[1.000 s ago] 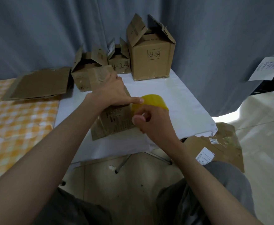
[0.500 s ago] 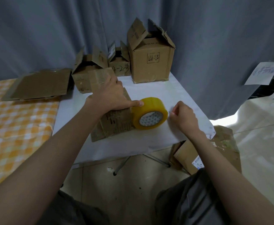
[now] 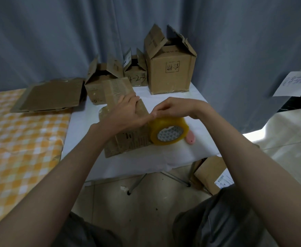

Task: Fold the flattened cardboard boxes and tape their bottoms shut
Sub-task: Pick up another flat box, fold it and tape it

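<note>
Since the earlier frames, the right hand (image 3: 171, 108) has come back from the bare cloth to the right of the tape roll (image 3: 168, 131) and now sits over the top of the roll, fingers bent and tips drawn together at its upper left edge; they appear to pinch the free tape end, though the tape itself is too clear to make out; a small pink object (image 3: 190, 139), perhaps a cutter, now shows just right of the roll; the left hand (image 3: 126, 113) presses flat on the box being taped (image 3: 126, 138), fingers extended, thumb tip reaching to the roll and meeting the right fingertips; this box lies on its side, touching the roll's left face, on the white table (image 3: 164, 157); behind the roll stand three folded boxes with flaps up: a tall box (image 3: 171, 72) directly behind, a small box (image 3: 136, 75) behind and left, a mid box (image 3: 99, 82) farther left; a flattened sheet of cardboard (image 3: 51, 95) lies well left of the roll on the checked cloth (image 3: 21, 139); another carton (image 3: 210, 173) rests on the floor in front of and right of the roll; judged from this, the step in hand is lifting the tape end to draw a strip across the box's bottom seam; the seam is not yet visibly taped, and at least one sheet remains unfolded.
</note>
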### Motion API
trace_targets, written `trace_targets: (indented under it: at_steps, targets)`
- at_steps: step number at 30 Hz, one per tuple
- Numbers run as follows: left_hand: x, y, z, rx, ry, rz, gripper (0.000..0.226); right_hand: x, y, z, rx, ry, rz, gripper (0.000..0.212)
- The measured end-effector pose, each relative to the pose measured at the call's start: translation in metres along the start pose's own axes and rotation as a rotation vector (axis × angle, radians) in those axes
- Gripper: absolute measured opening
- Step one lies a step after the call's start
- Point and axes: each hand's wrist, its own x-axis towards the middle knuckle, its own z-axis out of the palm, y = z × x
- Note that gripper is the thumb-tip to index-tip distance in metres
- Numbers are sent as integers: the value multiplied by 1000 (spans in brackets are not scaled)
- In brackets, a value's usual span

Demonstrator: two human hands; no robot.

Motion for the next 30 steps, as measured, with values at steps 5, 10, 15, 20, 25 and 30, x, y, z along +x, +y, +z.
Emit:
trace_targets:
  at_steps: [5,10,15,20,25,30]
  targets:
    - [-7,-6,3,-38,55,59,94,7,0,-13,37,-105,-6,17]
    - [-8,-7,5,-21,83,73,97,16,-9,-19,16,-209,21,12]
    - [-10,-6,5,5,76,84,100,19,-27,-26,-134,-255,62,8]
    - [-11,-6,6,4,81,80,100,21,-43,-26,-369,-192,121,11]
    - [-12,-8,7,-24,92,100,90,26,-44,-17,-689,-113,181,12]
    - [-9,-8,8,-25,103,93,83,8,-8,-24,-518,100,169,18]
